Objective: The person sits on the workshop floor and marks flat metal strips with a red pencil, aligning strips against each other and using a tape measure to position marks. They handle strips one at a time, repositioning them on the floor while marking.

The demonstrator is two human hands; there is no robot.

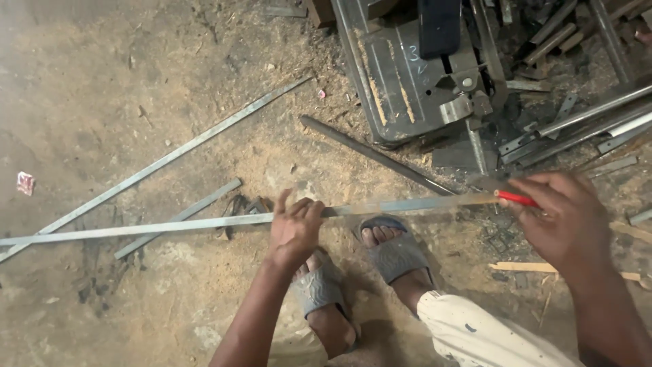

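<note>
A long thin flat metal strip (136, 228) runs nearly level across the view, from the left edge to about the right hand. My left hand (295, 228) grips it near its middle, fingers curled over the top. My right hand (564, 221) is at the strip's right end and holds a red marker or pencil (516, 198), its tip touching the strip. Both my feet in grey sandals (394, 251) stand just below the strip.
Two more metal strips (176, 153) lie on the dusty floor at left. A dark rod (373, 155) lies diagonally ahead. A cut-off saw base (401, 81) stands at top centre, with a heap of metal bars (584, 122) to its right. Wood scraps (530, 268) lie at right.
</note>
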